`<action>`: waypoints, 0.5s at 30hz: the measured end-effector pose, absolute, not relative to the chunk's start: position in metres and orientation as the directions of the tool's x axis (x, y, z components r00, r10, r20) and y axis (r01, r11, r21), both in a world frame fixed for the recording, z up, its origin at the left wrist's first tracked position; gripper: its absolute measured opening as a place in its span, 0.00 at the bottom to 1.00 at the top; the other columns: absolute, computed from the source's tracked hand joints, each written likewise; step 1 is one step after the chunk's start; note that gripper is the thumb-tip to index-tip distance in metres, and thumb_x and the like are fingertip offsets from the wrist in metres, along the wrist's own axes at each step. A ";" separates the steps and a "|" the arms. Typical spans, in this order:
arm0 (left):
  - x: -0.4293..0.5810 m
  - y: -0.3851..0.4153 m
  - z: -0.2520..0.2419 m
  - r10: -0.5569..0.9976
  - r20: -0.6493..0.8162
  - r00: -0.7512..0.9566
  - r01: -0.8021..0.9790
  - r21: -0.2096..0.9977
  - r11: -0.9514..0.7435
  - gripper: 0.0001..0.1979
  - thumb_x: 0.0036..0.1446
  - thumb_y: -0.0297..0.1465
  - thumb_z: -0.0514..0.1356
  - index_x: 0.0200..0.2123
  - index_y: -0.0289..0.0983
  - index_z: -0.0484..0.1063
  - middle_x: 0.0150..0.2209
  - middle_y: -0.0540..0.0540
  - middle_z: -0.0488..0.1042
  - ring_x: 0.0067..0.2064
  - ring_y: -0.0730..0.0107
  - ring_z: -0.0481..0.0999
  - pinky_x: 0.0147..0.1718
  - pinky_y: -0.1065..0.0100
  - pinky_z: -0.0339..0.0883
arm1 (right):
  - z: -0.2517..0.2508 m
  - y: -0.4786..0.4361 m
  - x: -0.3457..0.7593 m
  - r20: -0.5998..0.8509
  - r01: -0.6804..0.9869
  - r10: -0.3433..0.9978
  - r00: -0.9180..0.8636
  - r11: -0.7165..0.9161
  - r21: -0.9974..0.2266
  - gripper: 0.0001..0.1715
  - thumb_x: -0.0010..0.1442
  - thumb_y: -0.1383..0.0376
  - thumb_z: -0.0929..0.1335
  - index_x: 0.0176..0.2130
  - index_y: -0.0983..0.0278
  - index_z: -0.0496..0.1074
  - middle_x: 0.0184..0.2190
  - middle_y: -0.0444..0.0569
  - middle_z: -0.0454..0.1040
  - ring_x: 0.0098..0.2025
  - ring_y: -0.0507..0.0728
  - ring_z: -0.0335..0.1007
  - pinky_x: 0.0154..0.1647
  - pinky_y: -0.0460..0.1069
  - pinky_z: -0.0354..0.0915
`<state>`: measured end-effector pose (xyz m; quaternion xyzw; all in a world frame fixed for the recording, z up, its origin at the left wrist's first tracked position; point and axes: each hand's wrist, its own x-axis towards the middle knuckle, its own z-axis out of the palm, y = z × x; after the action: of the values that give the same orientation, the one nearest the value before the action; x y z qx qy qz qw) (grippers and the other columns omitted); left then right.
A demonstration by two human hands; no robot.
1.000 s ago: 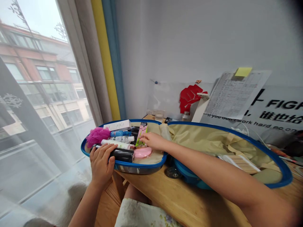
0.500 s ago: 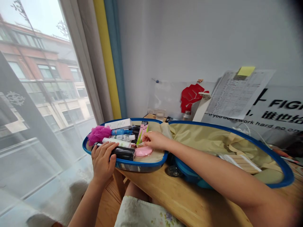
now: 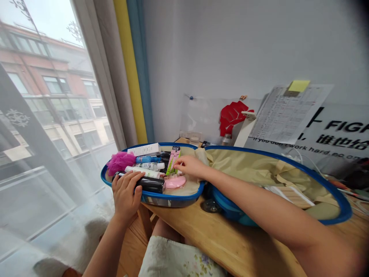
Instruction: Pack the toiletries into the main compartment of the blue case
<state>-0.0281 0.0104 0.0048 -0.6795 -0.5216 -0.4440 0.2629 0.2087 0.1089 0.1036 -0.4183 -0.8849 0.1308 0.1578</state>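
Note:
My left hand [image 3: 127, 190] lies over the near rim of the suitcase's left half, fingers stretched across a black cylindrical container [image 3: 151, 184]. My right hand [image 3: 188, 166] is above the same half, fingertips pinched beside a slim pink and green package [image 3: 173, 159]; what they hold, if anything, I cannot make out. Just below it is a pink oval item [image 3: 175, 182] in clear wrapping. A white tube [image 3: 144, 171], a clear bottle with a white cap [image 3: 151, 166] and a blue bottle [image 3: 147, 159] lie side by side, next to a magenta bath puff [image 3: 121, 162].
The blue-rimmed suitcase [image 3: 173, 199] lies open on a wooden table [image 3: 184, 227]. Its beige right half [image 3: 245, 163] contains a pack of cotton swabs [image 3: 291, 196]. A white box [image 3: 144, 149] sits at the back left. Curtains [image 3: 142, 77] hang behind, left; papers [image 3: 291, 111] on the wall.
My right hand has shifted slightly up and away from the pink oval item, toward the pink and green package. My left hand stays on the black container.

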 end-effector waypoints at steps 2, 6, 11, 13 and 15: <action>-0.028 0.010 0.005 0.478 0.877 0.055 0.942 0.114 -0.317 0.19 0.64 0.36 0.45 0.48 0.39 0.71 0.47 0.42 0.75 0.53 0.58 0.69 0.60 0.54 0.44 | 0.118 0.114 0.215 0.241 0.710 0.808 -0.537 0.587 -0.388 0.15 0.61 0.60 0.64 0.37 0.64 0.77 0.32 0.46 0.78 0.34 0.51 0.72 0.36 0.46 0.65; -0.028 0.010 0.005 0.467 0.882 0.057 0.941 0.109 -0.320 0.19 0.65 0.36 0.45 0.48 0.39 0.72 0.46 0.42 0.75 0.52 0.58 0.69 0.59 0.54 0.45 | 0.155 0.124 0.249 0.333 0.761 0.857 -0.393 0.506 -0.406 0.22 0.64 0.58 0.58 0.46 0.63 0.74 0.40 0.48 0.78 0.38 0.50 0.73 0.39 0.46 0.66; -0.028 0.010 0.005 0.469 0.881 0.066 0.943 0.098 -0.317 0.19 0.65 0.36 0.45 0.48 0.38 0.72 0.46 0.42 0.75 0.52 0.57 0.69 0.59 0.54 0.45 | 0.176 0.122 0.345 0.256 0.898 0.934 -0.248 0.321 -0.301 0.16 0.57 0.57 0.65 0.40 0.61 0.76 0.39 0.48 0.78 0.40 0.55 0.73 0.44 0.50 0.65; -0.028 0.010 0.005 0.474 0.878 0.064 0.942 0.103 -0.319 0.19 0.65 0.36 0.45 0.48 0.38 0.72 0.46 0.42 0.75 0.53 0.57 0.68 0.59 0.54 0.45 | 0.169 0.114 0.393 0.186 0.954 0.971 -0.153 0.194 -0.227 0.11 0.53 0.58 0.68 0.33 0.61 0.77 0.34 0.50 0.79 0.35 0.57 0.74 0.40 0.52 0.66; -0.027 0.010 0.005 0.476 0.877 0.057 0.941 0.113 -0.320 0.19 0.65 0.36 0.44 0.48 0.38 0.72 0.46 0.42 0.75 0.53 0.57 0.68 0.59 0.54 0.45 | 0.153 0.103 0.438 0.141 0.988 0.990 -0.032 0.053 -0.147 0.09 0.47 0.59 0.72 0.24 0.63 0.75 0.26 0.53 0.77 0.28 0.59 0.73 0.33 0.54 0.67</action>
<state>-0.0274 0.0098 0.0053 -0.6787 -0.5219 -0.4463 0.2602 0.4379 0.1028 0.1534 -0.6881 -0.7184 0.0045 0.1022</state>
